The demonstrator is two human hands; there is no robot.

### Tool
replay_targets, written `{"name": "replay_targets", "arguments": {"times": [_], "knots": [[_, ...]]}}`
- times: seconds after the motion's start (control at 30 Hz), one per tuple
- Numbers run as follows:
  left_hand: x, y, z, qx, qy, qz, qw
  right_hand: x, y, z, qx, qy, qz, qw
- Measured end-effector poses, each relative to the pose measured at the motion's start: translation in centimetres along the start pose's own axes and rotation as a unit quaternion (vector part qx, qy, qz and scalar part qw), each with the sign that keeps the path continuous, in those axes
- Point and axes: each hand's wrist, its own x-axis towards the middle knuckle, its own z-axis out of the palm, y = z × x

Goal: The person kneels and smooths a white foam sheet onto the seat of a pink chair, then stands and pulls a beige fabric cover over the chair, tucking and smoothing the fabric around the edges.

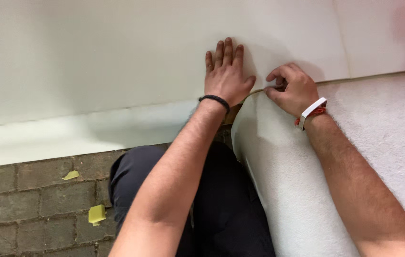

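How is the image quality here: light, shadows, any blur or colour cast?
Head view: soft, even light; left hand and right hand sharp, casting faint shadows on the white wall; pinkish cast in the top right corner; no glare, no motion blur.

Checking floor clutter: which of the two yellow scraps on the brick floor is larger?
The lower yellow scrap, a blocky folded piece near the dark trouser leg; the upper scrap is a thin small sliver.

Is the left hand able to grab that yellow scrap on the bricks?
Probably yes. The left hand is flat on the wall, holding nothing, and only bare brick floor surrounds the yellow scrap.
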Motion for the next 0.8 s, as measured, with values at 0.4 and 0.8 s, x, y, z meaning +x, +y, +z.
{"name": "replay_targets", "arguments": {"times": [0.4, 0.8], "knots": [[1.4, -1.3, -1.1, -0.075, 0.031, -0.014, 0.997, -0.8, 0.2, 0.9, -0.011, 0.063, -0.002, 0.998], [3.8, -1.4, -1.4, -0.107, 0.029, -0.007, 0.994, -2.0, 0.1, -0.1, -0.007, 0.087, -0.005, 0.996]]}}
